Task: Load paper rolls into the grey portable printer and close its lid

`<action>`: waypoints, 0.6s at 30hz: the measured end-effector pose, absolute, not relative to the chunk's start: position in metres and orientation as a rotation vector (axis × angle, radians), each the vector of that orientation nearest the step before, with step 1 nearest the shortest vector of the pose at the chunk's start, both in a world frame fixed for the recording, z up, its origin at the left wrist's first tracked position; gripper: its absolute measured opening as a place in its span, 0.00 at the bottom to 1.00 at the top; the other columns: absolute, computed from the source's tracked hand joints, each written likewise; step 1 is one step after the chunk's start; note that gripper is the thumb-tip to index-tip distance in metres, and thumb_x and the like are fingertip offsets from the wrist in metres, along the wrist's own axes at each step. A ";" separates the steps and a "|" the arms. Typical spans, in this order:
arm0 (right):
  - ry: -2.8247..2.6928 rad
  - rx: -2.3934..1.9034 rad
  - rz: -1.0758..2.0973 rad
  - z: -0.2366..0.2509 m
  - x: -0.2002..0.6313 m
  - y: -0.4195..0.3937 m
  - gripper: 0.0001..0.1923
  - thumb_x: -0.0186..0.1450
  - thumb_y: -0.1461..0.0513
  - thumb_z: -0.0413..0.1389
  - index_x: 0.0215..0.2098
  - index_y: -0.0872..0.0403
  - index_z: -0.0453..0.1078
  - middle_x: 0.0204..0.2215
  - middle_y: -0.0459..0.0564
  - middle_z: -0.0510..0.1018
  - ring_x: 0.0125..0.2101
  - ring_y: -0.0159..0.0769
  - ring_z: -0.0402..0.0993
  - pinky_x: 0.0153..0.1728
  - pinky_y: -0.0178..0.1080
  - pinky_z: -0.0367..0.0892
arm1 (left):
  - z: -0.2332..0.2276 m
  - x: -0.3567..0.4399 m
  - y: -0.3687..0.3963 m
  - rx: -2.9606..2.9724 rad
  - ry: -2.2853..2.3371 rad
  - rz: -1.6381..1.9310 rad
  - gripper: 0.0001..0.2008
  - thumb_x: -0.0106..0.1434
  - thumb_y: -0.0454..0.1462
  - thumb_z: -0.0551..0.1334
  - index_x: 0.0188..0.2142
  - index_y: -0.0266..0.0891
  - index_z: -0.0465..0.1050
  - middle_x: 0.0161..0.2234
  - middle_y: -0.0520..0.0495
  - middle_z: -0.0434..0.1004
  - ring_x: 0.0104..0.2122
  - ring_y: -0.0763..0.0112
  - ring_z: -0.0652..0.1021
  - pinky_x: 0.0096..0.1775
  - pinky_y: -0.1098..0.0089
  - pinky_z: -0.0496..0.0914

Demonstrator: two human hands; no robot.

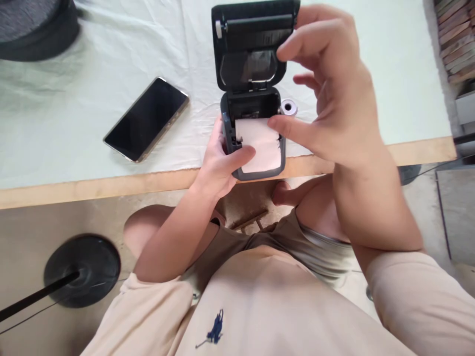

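My left hand point(222, 165) is closed round the lower left of a small dark label printer point(226, 111), held at the table's front edge. Its thumb presses on the white paper roll point(261, 155) inside. The hinged lid point(218, 54) stands open, showing a black roller and a clear window. My right hand point(326, 84) is at the lid's right edge, one finger in front and another partly hidden behind it. The right thumb rests at the paper's upper right. Just right of the printer is a small white roll point(288, 107) with a dark centre hole.
A smartphone point(146, 121) with a dark screen lies on the cloth-covered table point(92, 89), left of the printer. A round black object point(40, 34) stands at the far left. Below the wooden edge are my legs and a round black stand base point(83, 269). Stacked items point(456, 37) are at the right.
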State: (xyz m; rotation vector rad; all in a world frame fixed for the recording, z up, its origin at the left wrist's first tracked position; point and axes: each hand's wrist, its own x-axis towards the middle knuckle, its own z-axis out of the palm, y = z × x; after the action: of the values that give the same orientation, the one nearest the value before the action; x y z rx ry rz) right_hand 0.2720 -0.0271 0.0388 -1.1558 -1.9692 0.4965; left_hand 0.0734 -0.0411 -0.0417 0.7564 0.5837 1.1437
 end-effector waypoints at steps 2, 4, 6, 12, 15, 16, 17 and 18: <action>-2.013 -1.209 0.460 0.042 0.274 -0.028 0.25 0.61 0.56 0.67 0.56 0.45 0.72 0.71 0.51 0.66 0.70 0.53 0.68 0.58 0.52 0.78 | -0.042 0.073 -0.042 0.768 0.583 1.140 0.24 0.60 0.36 0.77 0.54 0.46 0.76 0.45 0.50 0.86 0.48 0.51 0.88 0.46 0.60 0.85; -2.065 -1.242 0.481 0.042 0.275 -0.028 0.27 0.61 0.57 0.69 0.57 0.45 0.72 0.73 0.54 0.64 0.72 0.55 0.65 0.60 0.56 0.77 | -0.041 0.074 -0.043 0.783 0.588 1.135 0.26 0.59 0.37 0.78 0.54 0.47 0.75 0.45 0.50 0.86 0.50 0.47 0.88 0.46 0.57 0.85; -2.109 -1.217 0.499 0.038 0.276 -0.026 0.29 0.60 0.58 0.70 0.59 0.44 0.72 0.72 0.56 0.63 0.71 0.57 0.65 0.59 0.58 0.78 | -0.040 0.075 -0.043 0.794 0.598 1.125 0.27 0.57 0.38 0.79 0.55 0.47 0.74 0.46 0.50 0.86 0.51 0.44 0.88 0.48 0.55 0.85; -2.029 -1.213 0.449 0.028 0.271 -0.023 0.30 0.56 0.65 0.68 0.55 0.41 0.73 0.66 0.52 0.66 0.68 0.55 0.66 0.56 0.58 0.81 | -0.039 0.075 -0.042 0.771 0.587 1.099 0.29 0.59 0.40 0.79 0.57 0.48 0.72 0.51 0.47 0.85 0.59 0.40 0.84 0.58 0.48 0.82; -2.007 -1.094 0.589 0.033 0.271 -0.024 0.21 0.61 0.62 0.67 0.52 0.44 0.74 0.65 0.54 0.69 0.64 0.51 0.72 0.55 0.54 0.80 | -0.041 0.074 -0.042 0.779 0.587 1.095 0.26 0.61 0.40 0.78 0.56 0.49 0.73 0.49 0.48 0.85 0.57 0.43 0.85 0.56 0.48 0.83; -1.978 -1.058 0.619 0.034 0.272 -0.023 0.20 0.61 0.61 0.67 0.51 0.46 0.73 0.65 0.55 0.69 0.62 0.50 0.74 0.54 0.52 0.80 | -0.042 0.074 -0.042 0.789 0.592 1.093 0.27 0.60 0.40 0.79 0.55 0.49 0.73 0.49 0.48 0.85 0.55 0.44 0.86 0.55 0.48 0.83; -1.949 -1.058 0.644 0.035 0.271 -0.023 0.18 0.62 0.59 0.67 0.50 0.46 0.73 0.65 0.54 0.69 0.61 0.48 0.75 0.53 0.50 0.80 | -0.042 0.073 -0.041 0.802 0.599 1.086 0.29 0.58 0.40 0.79 0.56 0.48 0.72 0.50 0.48 0.85 0.55 0.43 0.86 0.55 0.48 0.83; -1.920 -1.084 0.672 0.036 0.271 -0.023 0.17 0.63 0.57 0.66 0.49 0.46 0.71 0.65 0.53 0.70 0.59 0.46 0.76 0.52 0.48 0.79 | -0.041 0.073 -0.041 0.815 0.609 1.079 0.31 0.57 0.41 0.80 0.57 0.48 0.72 0.50 0.47 0.85 0.56 0.42 0.85 0.55 0.47 0.83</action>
State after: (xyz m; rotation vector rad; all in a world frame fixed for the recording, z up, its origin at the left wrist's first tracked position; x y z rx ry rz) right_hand 0.2709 -0.0229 0.0358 -1.0836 -1.9200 0.6719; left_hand 0.0733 -0.0407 -0.0411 0.8147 0.6092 1.0786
